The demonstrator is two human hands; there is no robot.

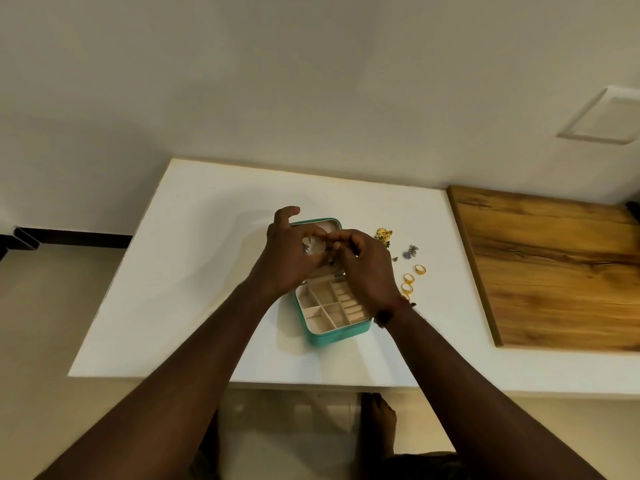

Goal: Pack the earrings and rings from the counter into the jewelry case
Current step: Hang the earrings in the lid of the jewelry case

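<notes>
Head view: an earring point(330, 260), judged light, delicate and best held by its edge, is being pinched in the closed fingertip grips of the left hand point(289, 252) and right hand point(369, 271) over the open teal jewelry case point(332, 337), while gold rings point(408, 279) are lying beside it on the bench point(194, 271).

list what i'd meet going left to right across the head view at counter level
left hand → right hand → purple earring → wooden board; jewelry case, gold earrings and gold rings overlap these, so left out
</notes>
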